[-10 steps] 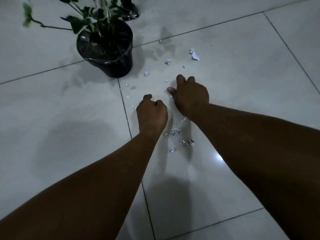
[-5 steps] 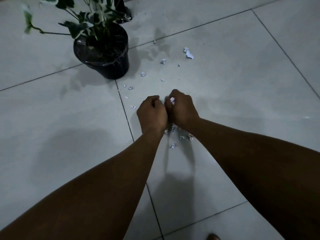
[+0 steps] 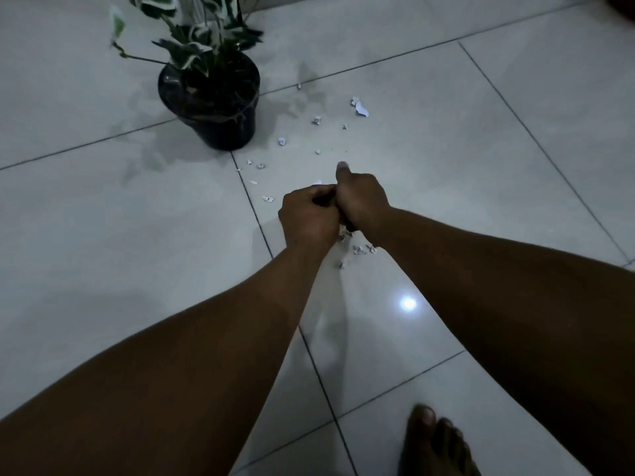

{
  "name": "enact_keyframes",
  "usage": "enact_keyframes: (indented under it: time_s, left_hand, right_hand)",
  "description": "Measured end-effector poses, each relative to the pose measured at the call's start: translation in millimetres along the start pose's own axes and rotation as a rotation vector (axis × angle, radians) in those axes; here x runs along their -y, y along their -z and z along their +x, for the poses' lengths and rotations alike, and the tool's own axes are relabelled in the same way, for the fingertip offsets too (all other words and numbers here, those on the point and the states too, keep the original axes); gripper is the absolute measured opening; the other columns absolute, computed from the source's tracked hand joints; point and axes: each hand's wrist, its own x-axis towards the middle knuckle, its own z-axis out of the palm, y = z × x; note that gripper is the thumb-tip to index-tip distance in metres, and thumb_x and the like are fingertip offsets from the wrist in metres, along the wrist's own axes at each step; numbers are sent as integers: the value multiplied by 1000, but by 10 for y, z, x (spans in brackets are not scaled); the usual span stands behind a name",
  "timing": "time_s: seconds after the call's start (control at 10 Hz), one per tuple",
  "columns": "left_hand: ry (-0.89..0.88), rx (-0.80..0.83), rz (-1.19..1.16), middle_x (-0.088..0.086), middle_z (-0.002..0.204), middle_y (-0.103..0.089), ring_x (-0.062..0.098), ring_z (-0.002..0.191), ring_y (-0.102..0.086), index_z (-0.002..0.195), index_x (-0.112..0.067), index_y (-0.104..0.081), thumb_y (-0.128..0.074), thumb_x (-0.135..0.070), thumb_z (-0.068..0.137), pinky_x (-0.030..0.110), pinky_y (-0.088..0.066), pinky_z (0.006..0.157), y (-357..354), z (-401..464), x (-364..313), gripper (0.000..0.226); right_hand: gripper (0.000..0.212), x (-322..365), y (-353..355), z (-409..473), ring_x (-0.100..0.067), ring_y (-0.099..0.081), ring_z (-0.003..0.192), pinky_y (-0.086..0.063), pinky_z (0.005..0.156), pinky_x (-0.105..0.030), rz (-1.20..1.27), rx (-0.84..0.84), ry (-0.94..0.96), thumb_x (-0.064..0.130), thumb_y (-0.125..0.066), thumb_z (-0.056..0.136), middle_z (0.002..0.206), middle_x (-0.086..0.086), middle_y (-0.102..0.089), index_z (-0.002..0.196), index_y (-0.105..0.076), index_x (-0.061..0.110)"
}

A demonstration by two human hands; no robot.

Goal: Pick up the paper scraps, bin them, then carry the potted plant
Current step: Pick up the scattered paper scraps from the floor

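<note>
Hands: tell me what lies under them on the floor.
Paper scraps show on the tile just below the left hand and right hand. Any scraps directly beneath, or inside the curled fingers, are covered.

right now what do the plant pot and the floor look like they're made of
Plant pot: looks like thin black glossy plastic, judging by highlights on its rim and wall; it could be glazed.
Floor: large pale glazed tiles, probably ceramic or porcelain, given the dark grout lines and the mirror-like light spot.
</note>
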Motion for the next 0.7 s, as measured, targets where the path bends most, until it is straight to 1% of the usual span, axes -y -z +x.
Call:
enact_keyframes:
  time_s: [0.1, 0.2, 0.3, 0.4, 0.5, 0.6, 0.7]
  left_hand:
    - [4, -1, -64, -10, 72, -73, -10, 56, -61, 98, -22, -78, -67, -3, 79, 7, -45, 58, 143, -96, -124, 29]
    - [17, 19, -234, -12, 67, -72, -9, 51, -60, 108, -17, -52, -65, -2, 78, 4, -43, 50, 287, -190, -293, 37]
    - [-21, 72, -266, -12, 68, -72, -5, 59, -63, 106, -21, -38, -61, 0, 80, 8, -46, 56, 294, -218, -390, 40]
    - [-26, 69, -257, -7, 74, -76, 5, 77, -69, 105, -22, -38, -61, -3, 80, 23, -51, 71, 222, -60, -348, 39]
    - [53, -4, -259, 2, 82, -76, 14, 79, -75, 103, -23, -43, -60, -3, 82, 40, -60, 80, 128, 185, -251, 34]
    - [2, -136, 48, -5, 80, -69, 17, 79, -72, 98, -23, -55, -56, -6, 82, 27, -57, 71, 73, 465, -177, 22]
    - [-81, -149, 297, -5, 102, -64, 15, 97, -64, 91, -22, -64, -57, -11, 84, 15, -39, 74, -2, 763, -182, 15]
  right_hand:
    - [33, 180, 71, -150, -26, -48, 47, -37, 44, -24, 43, 55, -54, 24, -41, 94, 58, -13, -55, 67, -52, 7]
    - [29, 356, 209, -324, -24, -40, 42, -30, 42, -23, 101, 46, -104, 15, -42, 92, 55, -15, -49, 66, -44, 4]
    - [27, 453, 323, -326, -24, -42, 45, -31, 46, -26, 62, 59, -115, 9, -43, 91, 55, -13, -49, 64, -43, 5]
    - [26, 450, 345, -68, -24, -46, 46, -34, 44, -24, 58, 77, -116, 7, -50, 92, 59, -13, -50, 66, -48, 3]
    - [20, 311, 297, 235, -20, -47, 48, -35, 41, -19, 106, 63, -87, 18, -56, 95, 68, -12, -54, 85, -62, 1]
    - [36, 244, 345, 588, -22, -57, 65, -51, 58, -29, 41, -64, -24, 32, -49, 96, 86, -9, -61, 107, -66, 2]
    - [30, 141, 394, 1065, -29, -64, 97, -50, 80, -30, -119, -177, 84, 26, -48, 95, 106, -12, -68, 108, -66, 5]
